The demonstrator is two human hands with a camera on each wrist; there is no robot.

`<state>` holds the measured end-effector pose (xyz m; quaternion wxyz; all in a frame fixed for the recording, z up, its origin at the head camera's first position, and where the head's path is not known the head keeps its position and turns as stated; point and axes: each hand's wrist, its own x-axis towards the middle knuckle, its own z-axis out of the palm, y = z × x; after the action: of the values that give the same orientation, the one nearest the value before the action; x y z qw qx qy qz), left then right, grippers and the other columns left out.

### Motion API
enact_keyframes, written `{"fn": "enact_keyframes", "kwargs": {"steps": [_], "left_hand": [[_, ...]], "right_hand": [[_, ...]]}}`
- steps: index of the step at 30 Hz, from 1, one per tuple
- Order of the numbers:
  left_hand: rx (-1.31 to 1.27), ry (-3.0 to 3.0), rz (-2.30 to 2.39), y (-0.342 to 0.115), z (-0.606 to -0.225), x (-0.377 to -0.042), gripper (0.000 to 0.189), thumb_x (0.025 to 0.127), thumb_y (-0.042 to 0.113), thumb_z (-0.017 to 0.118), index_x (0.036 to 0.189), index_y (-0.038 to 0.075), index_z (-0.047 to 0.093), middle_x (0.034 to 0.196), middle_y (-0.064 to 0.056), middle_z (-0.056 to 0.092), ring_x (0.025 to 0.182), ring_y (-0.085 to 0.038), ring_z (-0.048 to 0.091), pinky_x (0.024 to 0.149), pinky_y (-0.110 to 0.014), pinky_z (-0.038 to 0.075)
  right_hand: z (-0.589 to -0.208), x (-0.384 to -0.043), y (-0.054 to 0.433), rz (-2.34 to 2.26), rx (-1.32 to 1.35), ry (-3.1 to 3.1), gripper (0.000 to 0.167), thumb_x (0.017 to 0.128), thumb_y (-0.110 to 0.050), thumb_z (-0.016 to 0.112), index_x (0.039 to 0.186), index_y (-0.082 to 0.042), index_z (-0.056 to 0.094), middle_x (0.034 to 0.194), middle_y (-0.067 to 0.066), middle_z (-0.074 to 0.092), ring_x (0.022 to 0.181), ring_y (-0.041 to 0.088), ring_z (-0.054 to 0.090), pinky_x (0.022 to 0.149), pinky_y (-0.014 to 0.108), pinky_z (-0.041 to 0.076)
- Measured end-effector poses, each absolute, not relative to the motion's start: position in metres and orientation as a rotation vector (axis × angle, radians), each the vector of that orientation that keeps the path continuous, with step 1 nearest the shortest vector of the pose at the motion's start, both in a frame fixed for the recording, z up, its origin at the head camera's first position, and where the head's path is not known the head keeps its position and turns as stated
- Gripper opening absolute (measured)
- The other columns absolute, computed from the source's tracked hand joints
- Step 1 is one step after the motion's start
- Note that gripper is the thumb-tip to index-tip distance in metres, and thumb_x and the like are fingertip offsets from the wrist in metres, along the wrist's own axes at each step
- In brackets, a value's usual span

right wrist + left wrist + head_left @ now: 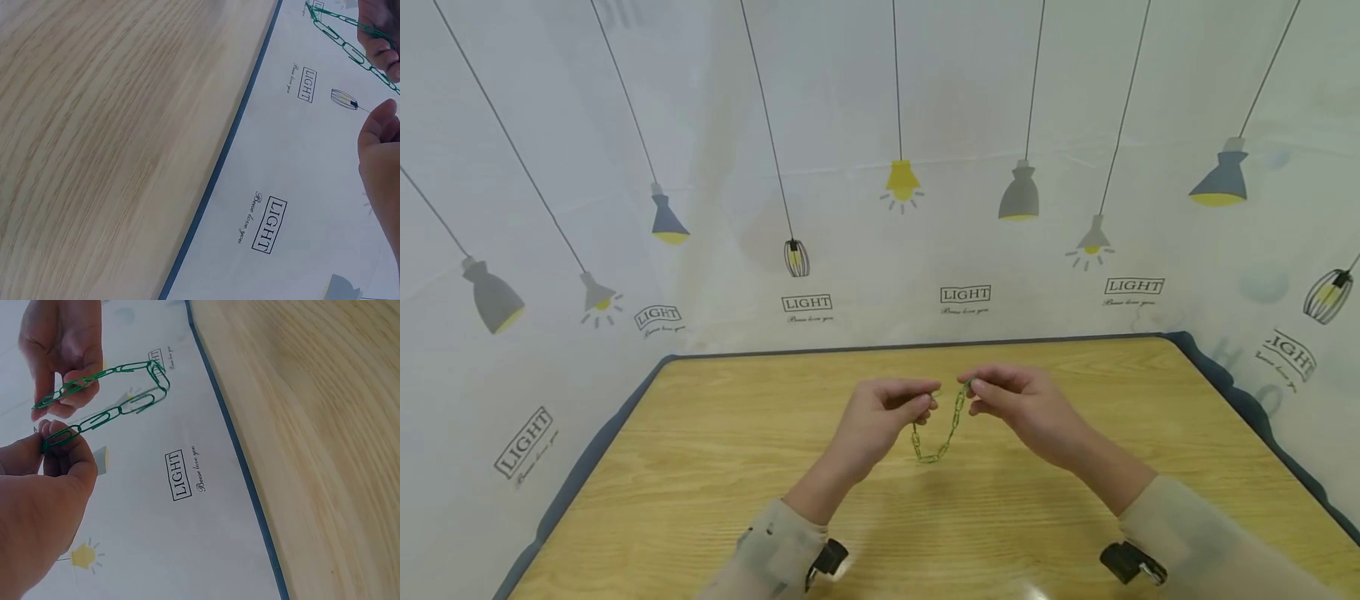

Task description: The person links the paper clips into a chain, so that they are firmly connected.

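Observation:
A chain of green paper clips (955, 421) hangs in a U between the two hands, above the wooden table. My left hand (880, 417) pinches one end between thumb and fingers. The other end is pinched by my right hand (1026, 412), its fingertips a short gap from the left ones. In the left wrist view the linked paper clips (100, 419) show one by one, with the left hand (44, 500) in front. Part of the paper clip chain (344, 44) also shows at the top right of the right wrist view.
The wooden table (737, 500) spreads under both arms. Behind and beside it hangs a white cloth (850, 208) printed with lamps and "LIGHT" labels, its blue edge along the table. A dark device (826, 558) sits on the left wrist, another (1131, 562) on the right.

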<state>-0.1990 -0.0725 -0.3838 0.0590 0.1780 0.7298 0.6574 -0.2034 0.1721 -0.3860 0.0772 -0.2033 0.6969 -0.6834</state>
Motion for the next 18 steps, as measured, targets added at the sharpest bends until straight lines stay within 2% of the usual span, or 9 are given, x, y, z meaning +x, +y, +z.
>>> {"fn": "enact_keyframes", "kwargs": {"steps": [6,12,18], "left_hand": [[0.473,2.153,2.07,-0.068,-0.384,-0.2,0.02,0.102,0.005,0.071,0.12,0.0,0.072,0.107,-0.019,0.079,0.086,-0.011,0.074,0.085,-0.033,0.065],[0.474,2.105,2.103,-0.064,-0.383,-0.2,0.018,0.1,0.009,0.075,0.113,-0.004,0.074,0.097,-0.006,0.079,0.083,-0.012,0.074,0.083,-0.032,0.066],[0.488,2.011,2.156,-0.063,-0.382,-0.201,0.022,0.101,0.01,0.073,0.116,-0.007,0.074,0.097,-0.003,0.077,0.086,-0.011,0.073,0.084,-0.031,0.065]], "right_hand": [[-0.388,-0.202,0.161,-1.988,-0.701,2.384,0.024,0.109,-0.013,0.061,0.123,0.004,0.072,0.101,-0.004,0.075,0.094,0.006,0.07,0.088,0.025,0.061],[-0.394,-0.198,0.154,-1.885,-0.91,2.902,0.014,0.101,-0.004,0.072,0.113,-0.004,0.08,0.097,0.006,0.082,0.09,-0.001,0.073,0.084,0.015,0.059],[-0.396,-0.199,0.152,-1.913,-1.038,2.997,0.016,0.094,0.004,0.076,0.107,-0.004,0.082,0.094,0.008,0.083,0.087,-0.004,0.072,0.08,0.011,0.057]]}}
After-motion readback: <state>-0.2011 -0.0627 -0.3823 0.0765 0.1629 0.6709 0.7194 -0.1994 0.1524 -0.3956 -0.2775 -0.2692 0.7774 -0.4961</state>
